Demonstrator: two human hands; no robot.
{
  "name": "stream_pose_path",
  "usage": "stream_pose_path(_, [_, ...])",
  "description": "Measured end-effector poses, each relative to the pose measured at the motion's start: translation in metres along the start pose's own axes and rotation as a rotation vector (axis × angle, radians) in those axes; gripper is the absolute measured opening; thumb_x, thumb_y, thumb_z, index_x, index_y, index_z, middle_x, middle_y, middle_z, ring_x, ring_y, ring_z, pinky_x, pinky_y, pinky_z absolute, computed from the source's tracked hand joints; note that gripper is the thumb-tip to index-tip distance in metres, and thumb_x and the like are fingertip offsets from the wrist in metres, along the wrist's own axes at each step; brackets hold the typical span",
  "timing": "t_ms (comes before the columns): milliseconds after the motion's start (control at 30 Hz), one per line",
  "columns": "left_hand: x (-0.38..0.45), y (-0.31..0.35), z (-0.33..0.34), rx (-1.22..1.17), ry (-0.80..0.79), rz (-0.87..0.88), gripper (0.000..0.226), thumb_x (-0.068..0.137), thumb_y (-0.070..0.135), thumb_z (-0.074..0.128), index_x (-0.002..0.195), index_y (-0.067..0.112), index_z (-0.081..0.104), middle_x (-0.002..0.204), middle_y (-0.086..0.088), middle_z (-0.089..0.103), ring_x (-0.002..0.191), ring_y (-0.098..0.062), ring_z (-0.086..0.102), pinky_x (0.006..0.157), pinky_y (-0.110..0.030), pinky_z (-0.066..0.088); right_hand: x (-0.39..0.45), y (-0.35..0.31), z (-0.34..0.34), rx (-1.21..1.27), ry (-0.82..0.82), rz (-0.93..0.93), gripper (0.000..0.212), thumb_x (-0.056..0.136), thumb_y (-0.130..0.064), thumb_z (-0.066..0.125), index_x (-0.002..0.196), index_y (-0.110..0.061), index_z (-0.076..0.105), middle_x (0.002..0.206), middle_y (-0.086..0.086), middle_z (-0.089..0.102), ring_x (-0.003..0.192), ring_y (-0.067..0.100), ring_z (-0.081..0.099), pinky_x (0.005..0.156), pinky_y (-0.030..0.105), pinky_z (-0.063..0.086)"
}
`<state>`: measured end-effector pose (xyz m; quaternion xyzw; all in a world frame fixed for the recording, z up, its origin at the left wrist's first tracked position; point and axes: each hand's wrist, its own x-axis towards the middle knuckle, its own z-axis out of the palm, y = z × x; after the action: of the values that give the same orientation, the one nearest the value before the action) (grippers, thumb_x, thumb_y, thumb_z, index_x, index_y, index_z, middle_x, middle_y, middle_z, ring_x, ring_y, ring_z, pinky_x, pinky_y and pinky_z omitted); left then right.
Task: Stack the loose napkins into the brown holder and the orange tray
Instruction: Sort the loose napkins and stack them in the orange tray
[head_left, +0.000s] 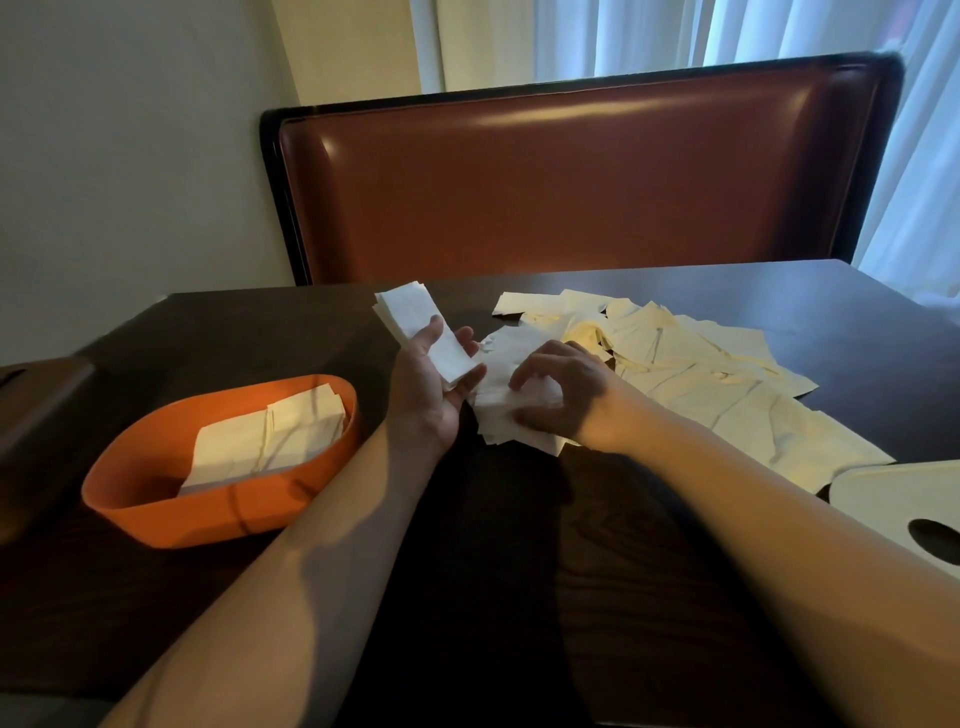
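Note:
My left hand (434, 387) holds a small stack of folded white napkins (415, 322) upright above the dark table, thumb on one side and fingers on the other. My right hand (558, 392) is just to its right, fingers curled and pinching a bundle of napkins (511, 415) lying on the table. Several loose napkins (691, 364) are spread out over the table's right half. The orange tray (156, 514) sits at the left with napkin stacks (270, 441) inside. The brown holder (36, 421) stands at the far left edge, partly cut off.
A dark wooden table (519, 597) carries everything. A white object with a dark hole (904, 504) lies at the right edge. Behind the table stands a reddish-brown booth seat back (571, 182), with a wall to the left and curtains behind.

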<state>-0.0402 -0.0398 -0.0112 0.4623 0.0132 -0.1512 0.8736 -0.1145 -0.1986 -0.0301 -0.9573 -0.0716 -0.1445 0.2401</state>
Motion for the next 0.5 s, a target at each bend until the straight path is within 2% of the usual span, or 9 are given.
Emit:
stream_pose_path(100, [0.001,0.0,-0.001,0.013,-0.002,0.008,0.013,0.097,0.026,0.057,0.104,0.026,0.046,0.105,-0.01,0.063,0.104,-0.023,0.061,0.08,-0.038,0.053,0.003,-0.001,0.002,-0.025,0.057,-0.019,0.015,0.092,-0.03,0.066,0.105,-0.023,0.068,0.109,-0.007,0.057,0.1,0.011,0.049,0.086,0.029,0.047])
stream_pose_path(200, [0.003,-0.001,-0.001,0.037,-0.001,0.022,0.017,0.097,0.027,0.057,0.109,0.024,0.045,0.105,-0.01,0.063,0.105,-0.023,0.061,0.081,-0.037,0.053,0.004,-0.002,0.002,-0.038,0.117,-0.044,0.012,0.095,-0.023,0.063,0.103,-0.017,0.07,0.103,-0.002,0.063,0.094,0.012,0.053,0.078,0.026,0.046])
stream_pose_path(267, [0.003,-0.001,-0.001,0.048,0.0,0.021,0.02,0.096,0.027,0.058,0.111,0.024,0.045,0.106,-0.009,0.063,0.105,-0.024,0.061,0.085,-0.039,0.053,0.003,-0.001,0.002,-0.006,0.173,-0.072,0.009,0.094,-0.019,0.063,0.098,-0.015,0.07,0.096,-0.001,0.065,0.088,0.012,0.055,0.075,0.027,0.048])
stream_pose_path(333, [0.003,0.001,-0.002,0.014,0.008,0.001,0.023,0.095,0.027,0.06,0.113,0.022,0.045,0.107,-0.01,0.063,0.104,-0.024,0.062,0.093,-0.043,0.053,0.001,-0.002,-0.001,0.111,0.258,-0.072,0.004,0.091,-0.017,0.065,0.091,-0.015,0.069,0.086,-0.004,0.065,0.081,0.005,0.055,0.072,0.025,0.048])
stream_pose_path(367, [0.004,0.001,-0.002,0.0,0.012,-0.01,0.028,0.095,0.027,0.06,0.117,0.021,0.045,0.107,-0.01,0.064,0.104,-0.024,0.062,0.094,-0.045,0.052,0.001,-0.004,-0.003,0.217,0.31,-0.052,0.004,0.091,-0.016,0.066,0.088,-0.015,0.068,0.082,-0.005,0.065,0.076,0.002,0.055,0.068,0.022,0.047])
stream_pose_path(433, [0.002,0.0,-0.002,0.007,0.003,-0.012,0.033,0.096,0.026,0.059,0.124,0.019,0.042,0.106,-0.01,0.064,0.104,-0.024,0.062,0.086,-0.042,0.053,0.003,-0.009,-0.011,0.592,0.381,0.039,0.011,0.09,-0.014,0.064,0.086,-0.004,0.067,0.077,0.001,0.062,0.07,0.007,0.054,0.065,0.02,0.044])
stream_pose_path(500, [0.001,-0.002,-0.003,0.03,-0.036,0.0,0.029,0.097,0.027,0.057,0.122,0.019,0.046,0.102,-0.01,0.065,0.103,-0.024,0.062,0.085,-0.042,0.052,0.002,-0.014,-0.022,1.042,0.328,0.106,0.026,0.085,-0.017,0.061,0.095,0.007,0.065,0.084,0.011,0.061,0.079,0.015,0.057,0.068,0.023,0.045])
